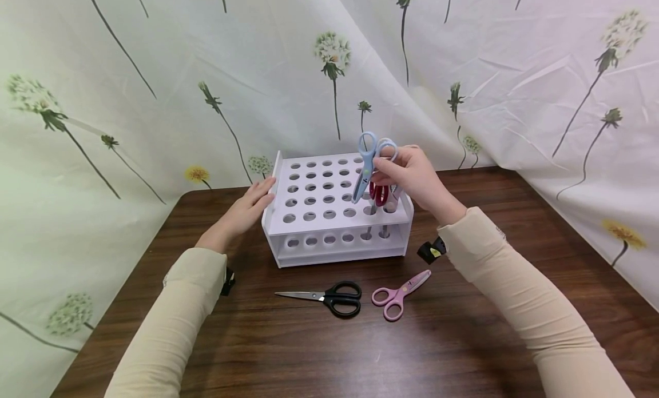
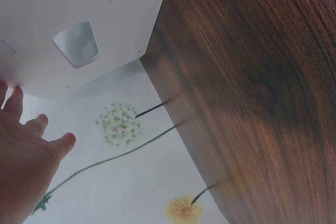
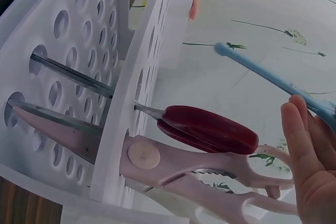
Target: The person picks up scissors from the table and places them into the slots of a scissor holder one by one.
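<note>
My right hand (image 1: 412, 172) pinches light blue scissors (image 1: 366, 163) by their handles, above the right part of a white rack (image 1: 340, 253) with rows of round holes. Their blades slant down and left over the top board. Below them, red-handled scissors (image 3: 210, 129) stand with the blades through holes at the rack's right end. Beside these, pale pink scissors (image 3: 178, 169) with a round pivot cap are also in the rack, partly hidden by my right hand in the head view. My left hand (image 1: 246, 210) rests its extended fingers against the rack's left side panel.
Black-handled scissors (image 1: 342, 299) lie on the brown wooden table (image 1: 309, 352) in front of the rack, blades to the left. Right of them lie small pink scissors (image 1: 396, 299), blades up and right. A dandelion-print cloth (image 1: 288, 72) hangs behind the table and along its sides.
</note>
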Action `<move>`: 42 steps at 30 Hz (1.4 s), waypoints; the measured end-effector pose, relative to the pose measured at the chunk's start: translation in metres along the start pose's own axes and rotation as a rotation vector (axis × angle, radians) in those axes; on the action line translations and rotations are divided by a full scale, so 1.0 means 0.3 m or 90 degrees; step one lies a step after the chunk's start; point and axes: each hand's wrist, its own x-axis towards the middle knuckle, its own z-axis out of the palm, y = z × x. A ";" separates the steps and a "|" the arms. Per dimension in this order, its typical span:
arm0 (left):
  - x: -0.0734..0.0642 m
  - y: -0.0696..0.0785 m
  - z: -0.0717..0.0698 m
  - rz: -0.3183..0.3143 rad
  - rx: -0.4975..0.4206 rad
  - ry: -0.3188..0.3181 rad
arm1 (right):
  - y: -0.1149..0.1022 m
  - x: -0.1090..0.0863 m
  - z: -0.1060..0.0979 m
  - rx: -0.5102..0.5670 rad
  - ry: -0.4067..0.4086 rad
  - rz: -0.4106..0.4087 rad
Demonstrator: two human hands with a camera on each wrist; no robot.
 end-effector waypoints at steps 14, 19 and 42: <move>-0.001 -0.008 -0.001 0.012 0.000 -0.004 | 0.014 -0.003 0.031 0.011 -0.003 -0.016; -0.002 -0.010 0.000 0.012 -0.002 -0.003 | 0.017 -0.006 0.036 0.009 -0.001 -0.019; -0.004 -0.009 0.001 0.004 0.001 -0.003 | 0.030 -0.013 0.047 -0.084 -0.002 0.051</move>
